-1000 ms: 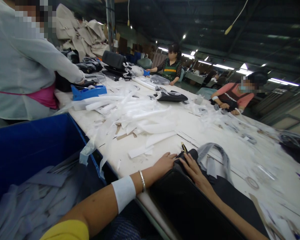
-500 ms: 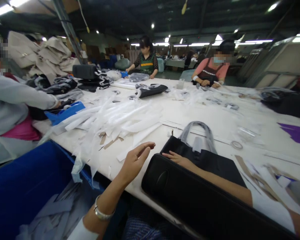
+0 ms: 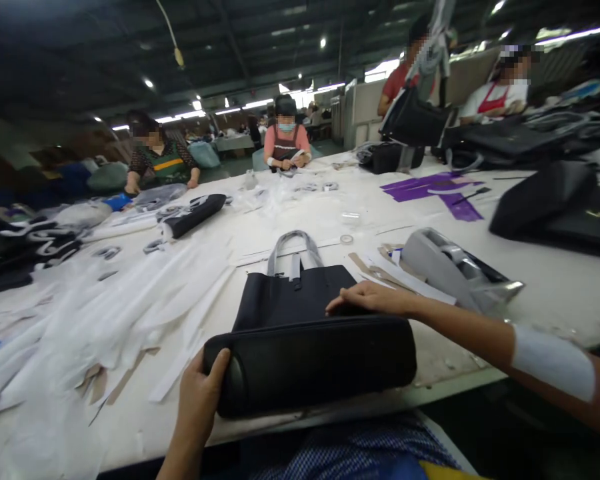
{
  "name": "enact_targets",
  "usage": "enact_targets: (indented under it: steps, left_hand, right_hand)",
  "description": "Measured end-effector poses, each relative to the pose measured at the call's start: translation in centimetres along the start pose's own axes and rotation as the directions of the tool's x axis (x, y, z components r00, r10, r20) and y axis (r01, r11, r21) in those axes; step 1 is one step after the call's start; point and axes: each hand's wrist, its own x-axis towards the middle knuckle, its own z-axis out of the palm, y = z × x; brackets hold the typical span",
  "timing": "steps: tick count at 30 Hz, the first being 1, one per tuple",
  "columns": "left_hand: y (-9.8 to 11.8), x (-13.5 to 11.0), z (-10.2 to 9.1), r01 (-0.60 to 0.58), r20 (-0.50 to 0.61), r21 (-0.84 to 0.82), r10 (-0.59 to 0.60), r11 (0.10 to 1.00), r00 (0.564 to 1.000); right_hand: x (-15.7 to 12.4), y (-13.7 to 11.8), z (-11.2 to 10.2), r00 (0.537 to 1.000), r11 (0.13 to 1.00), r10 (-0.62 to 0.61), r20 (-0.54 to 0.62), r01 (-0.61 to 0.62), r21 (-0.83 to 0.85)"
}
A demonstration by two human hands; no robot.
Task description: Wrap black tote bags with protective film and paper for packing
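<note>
A black handbag (image 3: 300,333) lies on the white table (image 3: 540,280) straight in front of me, its base toward me and its plastic-wrapped grey handles (image 3: 294,247) pointing away. My left hand (image 3: 197,397) grips the bag's near left corner, thumb on top. My right hand (image 3: 367,299) rests on the bag's upper face near its right edge, fingers stretched out and flat. A white band sits on my right forearm.
A grey tape dispenser (image 3: 453,267) stands just right of the bag. Heaps of white plastic and paper strips (image 3: 110,313) cover the table to the left. More black bags (image 3: 555,207) lie at the right. Other people sit and stand at the far side.
The view has swung to the right. My left hand, raised and open before, has come down and gripped the bag's left corner. My right hand has slid across to the bag's right side.
</note>
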Motion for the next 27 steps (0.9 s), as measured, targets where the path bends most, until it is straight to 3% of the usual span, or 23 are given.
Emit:
enact_targets:
  steps: [3,6,10,12,14,17,21,23,25,27]
  left_hand:
    - [0.2,-0.2,0.8,0.041,-0.092,0.049,-0.036,0.998,0.995]
    - [0.5,-0.2,1.1,0.068,-0.138,0.071,-0.057,0.995,0.989]
    - [0.3,-0.2,0.2,0.097,-0.001,0.010,-0.097,0.995,0.995]
    - [0.0,-0.2,-0.2,0.049,0.074,0.054,-0.053,0.997,0.996]
    - [-0.2,-0.2,-0.2,-0.018,0.085,0.160,0.004,0.987,0.996]
    - [-0.1,-0.1,0.4,-0.070,0.081,0.313,0.046,0.947,0.996]
    - [0.8,-0.2,0.8,-0.074,0.082,0.498,0.038,0.864,0.996]
    - [1.6,-0.5,0.7,-0.065,0.018,0.594,0.068,0.801,0.998]
    - [2.7,-1.0,0.8,-0.142,-0.046,0.647,0.224,0.749,0.974]
    - [3.8,-1.5,1.4,-0.343,0.018,0.630,0.428,0.697,0.903]
  right_hand:
    - [-6.7,1.4,1.0,0.962,0.997,0.055,-0.267,-0.036,0.075]
    - [-10.1,3.0,4.5,0.878,1.000,-0.012,-0.479,0.003,-0.019]
    - [-9.3,4.2,8.8,0.721,0.993,-0.030,-0.692,-0.055,-0.101]
    - [-7.8,4.6,9.3,0.659,0.987,-0.028,-0.752,-0.102,-0.126]
    - [-6.3,4.8,8.7,0.630,0.978,-0.003,-0.777,-0.159,-0.132]
    - [-4.7,5.0,7.0,0.630,0.959,0.047,-0.775,-0.245,-0.141]
    - [-3.8,5.1,5.4,0.745,0.923,-0.029,-0.667,-0.236,-0.303]
    - [-3.7,5.3,5.2,0.773,0.894,-0.039,-0.633,-0.256,-0.368]
    - [-3.7,5.9,5.2,0.767,0.852,-0.034,-0.641,-0.313,-0.420]
    - [-3.7,6.8,5.2,0.742,0.802,-0.092,-0.664,-0.340,-0.492]
